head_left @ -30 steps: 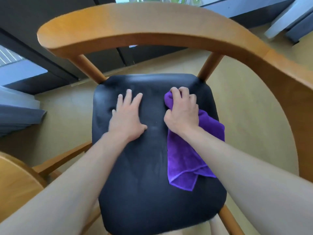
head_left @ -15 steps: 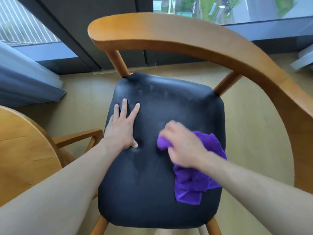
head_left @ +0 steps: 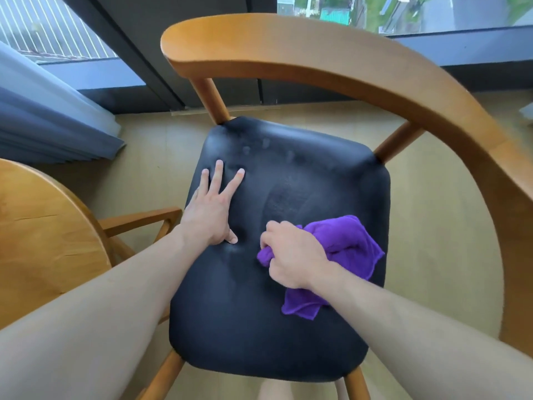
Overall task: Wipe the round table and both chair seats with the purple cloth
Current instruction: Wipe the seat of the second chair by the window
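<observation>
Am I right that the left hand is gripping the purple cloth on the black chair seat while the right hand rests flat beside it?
Not quite: the hands are swapped. In the head view, the right hand grips the purple cloth on the black chair seat, while the left hand rests flat beside it.

One head-worn wide-angle camera looks steeply down and forward from close above a chair seat, which fills the centre. Both forearms enter from 7 and 5 o'clock. The chair's curved backrest arcs from 12 round to 4 o'clock, bowed by the lens. A window runs along 12 o'clock, and the round surface edges in at 9 o'clock.
</observation>
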The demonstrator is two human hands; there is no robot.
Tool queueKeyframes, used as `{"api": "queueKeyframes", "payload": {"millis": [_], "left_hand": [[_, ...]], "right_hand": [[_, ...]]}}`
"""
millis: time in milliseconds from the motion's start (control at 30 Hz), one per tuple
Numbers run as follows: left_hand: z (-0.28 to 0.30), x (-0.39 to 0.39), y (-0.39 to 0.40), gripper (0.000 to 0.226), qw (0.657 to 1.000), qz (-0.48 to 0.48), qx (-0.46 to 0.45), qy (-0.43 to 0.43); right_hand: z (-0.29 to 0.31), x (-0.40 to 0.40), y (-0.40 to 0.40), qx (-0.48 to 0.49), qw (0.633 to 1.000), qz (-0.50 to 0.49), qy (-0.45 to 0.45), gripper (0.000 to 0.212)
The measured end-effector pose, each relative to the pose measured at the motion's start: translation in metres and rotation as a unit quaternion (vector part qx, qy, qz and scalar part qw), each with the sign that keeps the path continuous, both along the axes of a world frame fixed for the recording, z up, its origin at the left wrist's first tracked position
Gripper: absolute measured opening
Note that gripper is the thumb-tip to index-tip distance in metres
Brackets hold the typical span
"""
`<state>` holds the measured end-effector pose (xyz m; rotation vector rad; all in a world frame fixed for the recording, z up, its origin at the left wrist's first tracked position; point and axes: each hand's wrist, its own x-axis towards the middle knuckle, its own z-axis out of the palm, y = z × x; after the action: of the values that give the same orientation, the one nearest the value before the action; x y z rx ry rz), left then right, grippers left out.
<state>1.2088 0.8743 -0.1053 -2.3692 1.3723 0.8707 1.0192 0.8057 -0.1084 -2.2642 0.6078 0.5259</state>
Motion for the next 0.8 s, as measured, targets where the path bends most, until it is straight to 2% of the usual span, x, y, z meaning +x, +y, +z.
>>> {"api": "queueKeyframes", "payload": {"millis": [67,100,167,200,233,267,367,500,600,633,700,767,800], "left_hand": [[-0.001,-0.001,0.001,0.155,1.0,0.006,-0.004,0.001],[-0.003,0.0,0.002,0.155,1.0,0.008,-0.007,0.002],[-0.005,0.001,0.004,0.156,1.0,0.013,-0.014,0.006],[-0.006,0.001,0.004,0.156,1.0,0.017,-0.019,0.008],[-0.007,0.002,0.005,0.156,0.999,0.02,-0.024,0.011],[-0.008,0.002,0.005,0.156,0.999,0.022,-0.028,0.013],[-0.01,0.004,0.005,0.156,0.999,0.019,-0.033,0.016],[-0.012,0.006,0.005,0.156,0.999,0.017,-0.025,0.016],[-0.014,0.006,0.006,0.157,1.0,0.016,-0.021,0.017],[-0.015,0.007,0.006,0.157,0.999,0.019,-0.023,0.02],[-0.015,0.007,0.007,0.156,0.999,0.027,-0.029,0.028],[-0.016,0.007,0.008,0.154,0.998,0.038,-0.041,0.041],[-0.016,0.007,0.01,0.153,0.996,0.045,-0.052,0.049]], "right_hand": [[0.003,0.006,-0.02,0.074,0.995,-0.073,0.007,0.025],[0.003,0.013,-0.035,0.07,0.986,-0.148,-0.024,0.026],[0.001,0.033,-0.063,0.031,0.937,-0.327,-0.118,0.034],[-0.001,0.043,-0.072,0.006,0.909,-0.39,-0.147,0.04],[-0.005,0.052,-0.074,-0.016,0.897,-0.417,-0.148,0.047],[-0.008,0.058,-0.07,-0.048,0.908,-0.398,-0.124,0.052],[-0.017,0.05,-0.022,-0.141,0.963,-0.22,-0.058,0.063],[-0.009,0.009,0.035,-0.035,0.994,-0.089,-0.056,0.056],[-0.002,0.002,0.019,0.05,0.998,-0.026,-0.028,0.043],[0.0,0.008,0.008,0.072,0.996,-0.052,-0.028,0.041],[0.004,0.027,-0.02,0.065,0.976,-0.191,-0.088,0.039],[0.008,0.05,-0.046,0.029,0.919,-0.349,-0.179,0.045],[0.008,0.061,-0.056,0.014,0.896,-0.395,-0.2,0.053]]}}
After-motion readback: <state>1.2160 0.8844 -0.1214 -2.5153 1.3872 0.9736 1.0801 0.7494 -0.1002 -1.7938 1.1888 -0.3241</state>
